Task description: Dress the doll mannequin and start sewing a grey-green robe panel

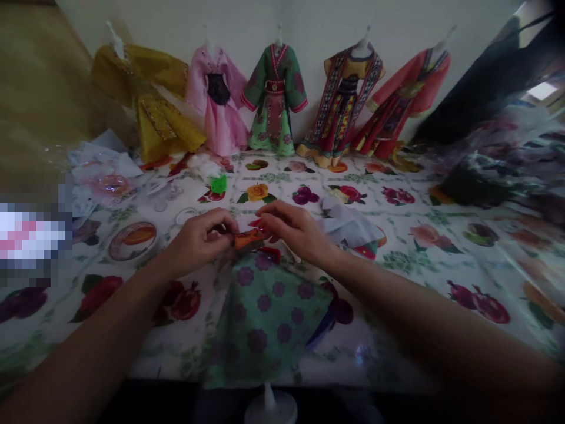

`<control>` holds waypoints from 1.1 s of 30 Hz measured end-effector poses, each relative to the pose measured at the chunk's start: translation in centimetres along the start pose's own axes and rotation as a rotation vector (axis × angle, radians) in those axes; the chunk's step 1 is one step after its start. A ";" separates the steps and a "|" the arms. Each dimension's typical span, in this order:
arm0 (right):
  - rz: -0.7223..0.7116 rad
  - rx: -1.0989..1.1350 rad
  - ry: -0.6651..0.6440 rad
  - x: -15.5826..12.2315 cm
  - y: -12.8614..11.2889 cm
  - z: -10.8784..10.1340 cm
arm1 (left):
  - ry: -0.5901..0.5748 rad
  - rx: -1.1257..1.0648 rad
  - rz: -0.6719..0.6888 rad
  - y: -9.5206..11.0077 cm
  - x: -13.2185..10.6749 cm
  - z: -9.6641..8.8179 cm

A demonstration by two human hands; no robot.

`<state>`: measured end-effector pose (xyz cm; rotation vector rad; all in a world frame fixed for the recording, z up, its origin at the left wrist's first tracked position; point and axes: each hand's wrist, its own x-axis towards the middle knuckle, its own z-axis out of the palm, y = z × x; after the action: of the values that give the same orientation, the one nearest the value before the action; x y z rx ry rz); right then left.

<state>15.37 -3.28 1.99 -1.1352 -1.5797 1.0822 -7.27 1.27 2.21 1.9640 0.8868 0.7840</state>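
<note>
A doll-sized green skirt with purple flower prints lies flared towards me on the table. At its waist is a small orange patterned strip of cloth, with a bit of red cloth beside it. My left hand pinches the strip's left end between thumb and fingertips. Curled over the right end, my right hand has its fingertips closed on the strip; its thumb is mostly hidden. A white stand base pokes out below the skirt hem at the table's front edge.
Five dressed doll forms, among them a green robe and a pink one, lean along the back wall. Plastic bags lie at the left. A bright green object, grey-white cloth and a dark bundle rest on the fruit-print tablecloth.
</note>
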 end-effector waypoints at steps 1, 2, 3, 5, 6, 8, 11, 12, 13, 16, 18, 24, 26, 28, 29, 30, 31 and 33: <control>0.019 0.026 0.010 0.1 0.2 -0.1 | -0.014 -0.007 0.003 -0.1 0.0 -0.1; 0.027 0.017 0.011 0.2 0.3 -0.1 | -0.033 -0.009 0.011 -0.2 -0.1 -0.3; 0.023 -0.028 -0.004 0.2 0.4 -0.2 | -0.051 -0.004 0.021 -0.4 -0.1 -0.5; -0.012 -0.184 -0.048 0.3 0.4 -0.3 | -0.082 0.017 0.028 -0.7 -0.1 -0.7; -0.020 -0.260 -0.073 0.4 0.4 -0.3 | -0.096 0.029 0.021 -0.8 -0.1 -0.9; -0.008 -0.343 -0.091 0.4 0.2 -0.4 | -0.106 0.039 0.005 -0.9 -0.1 -1.0; 0.040 -0.353 -0.087 0.3 0.2 -0.4 | -0.118 0.035 0.001 -0.9 -0.1 -1.3; 0.052 -0.349 -0.097 0.3 0.2 -0.4 | -0.126 0.033 0.002 -0.9 -0.1 -1.4; 0.061 -0.349 -0.117 0.2 0.3 -0.4 | -0.134 0.035 0.001 -0.9 -0.1 -1.5; 0.057 -0.404 -0.181 0.1 0.6 -0.3 | -0.154 0.048 0.000 -1.1 -0.2 -1.8; 0.023 -0.475 -0.199 0.0 0.8 -0.3 | -0.161 0.057 0.006 -1.2 -0.3 -1.9; -0.054 -0.793 -0.199 -0.7 0.1 -0.1 | -0.212 0.082 -0.032 -0.4 -0.3 -1.8; -0.051 -0.927 -0.208 -0.7 -0.2 0.1 | -0.232 0.098 -0.049 0.0 -0.3 -1.7; -0.046 -1.042 -0.208 -0.1 -0.3 0.2 | -0.236 0.100 -0.049 0.1 -0.3 -1.7; -0.038 -1.091 -0.207 0.3 -0.2 0.2 | -0.235 0.101 -0.045 0.2 -0.3 -1.6; -0.027 -1.133 -0.201 0.9 0.0 0.1 | -0.236 0.103 -0.042 0.1 -0.3 -1.6; -0.012 -1.171 -0.192 1.5 0.2 0.0 | -0.237 0.105 -0.037 0.1 -0.3 -1.6; 0.010 -1.224 -0.166 2.9 0.6 -0.4 | -0.242 0.115 -0.030 0.0 -0.3 -1.6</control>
<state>15.35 -0.32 1.96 -1.8173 -2.4466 0.0853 -8.74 1.71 2.87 2.0884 0.8291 0.4741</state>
